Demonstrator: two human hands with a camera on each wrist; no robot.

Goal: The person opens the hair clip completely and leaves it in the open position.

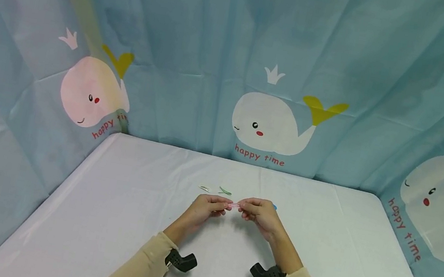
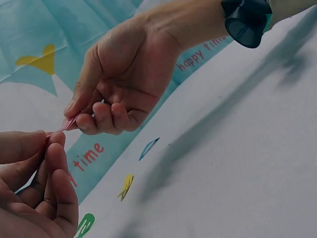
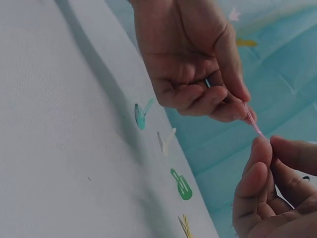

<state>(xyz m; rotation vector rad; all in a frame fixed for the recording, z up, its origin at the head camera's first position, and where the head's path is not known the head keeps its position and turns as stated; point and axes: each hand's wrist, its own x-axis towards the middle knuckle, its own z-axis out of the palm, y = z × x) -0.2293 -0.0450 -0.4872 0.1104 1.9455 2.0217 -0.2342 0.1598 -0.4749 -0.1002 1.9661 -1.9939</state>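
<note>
Between the two hands is a slim pink hair clip point(image 1: 234, 205), held just above the white table, one end in each hand. The left hand point(image 1: 203, 210) pinches its left end between thumb and index finger. At the other end, the fingertips of the right hand point(image 1: 261, 214) pinch it the same way. In the left wrist view, the pink clip point(image 2: 63, 124) shows as a thin strip, partly hidden by the fingertips. Farther back on the table lie a white clip point(image 1: 205, 188) and a green clip point(image 1: 225, 190).
The right wrist view shows a row of hair clips: a teal clip point(image 3: 141, 116), a white one, a green one and a yellow clip point(image 3: 185, 226). A blue clip point(image 2: 149, 148) lies at the row's right end. A blue whale-print curtain point(image 1: 200, 56) surrounds the table point(image 1: 118, 180).
</note>
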